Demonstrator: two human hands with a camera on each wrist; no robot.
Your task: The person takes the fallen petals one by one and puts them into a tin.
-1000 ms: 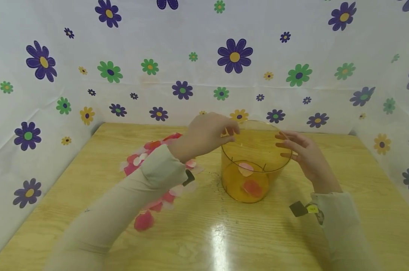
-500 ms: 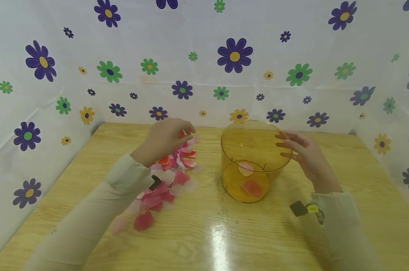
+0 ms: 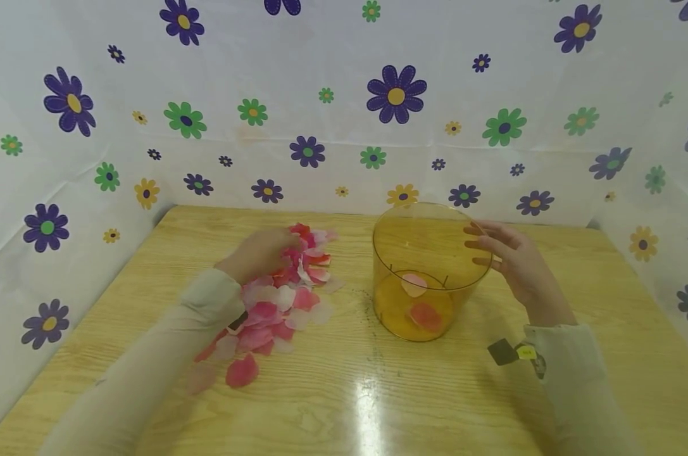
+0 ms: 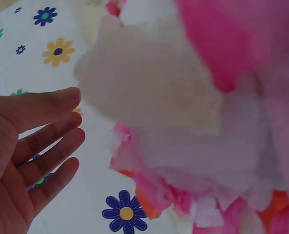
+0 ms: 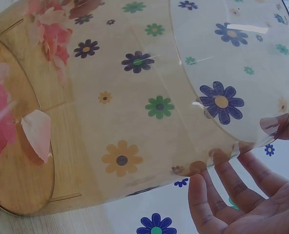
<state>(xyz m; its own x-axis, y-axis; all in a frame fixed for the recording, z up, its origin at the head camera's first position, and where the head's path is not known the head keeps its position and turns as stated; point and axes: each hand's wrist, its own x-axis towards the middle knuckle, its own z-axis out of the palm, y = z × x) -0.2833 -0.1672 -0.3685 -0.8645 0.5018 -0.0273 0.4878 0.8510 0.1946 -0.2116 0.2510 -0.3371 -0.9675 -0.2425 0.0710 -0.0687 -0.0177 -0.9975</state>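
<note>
In the head view my left hand is blurred and low over the far left part of a heap of artificial flower petals, pink, red and white. In the left wrist view its fingers are apart and hold nothing, with large petals close to the camera. A transparent amber cylindrical container stands upright to the right of the heap. Inside lie a pale pink petal and a red one. My right hand touches the container's outside near its rim, fingertips against the wall.
The wooden table is bordered at the back and sides by a white cloth printed with purple, green and yellow flowers. Small dark specks lie between heap and container. A dark square tag hangs at my right cuff.
My left hand has gone from beside the container's rim leftward and down to the petal heap. The right hand, the container and the petals in it stay in place.
</note>
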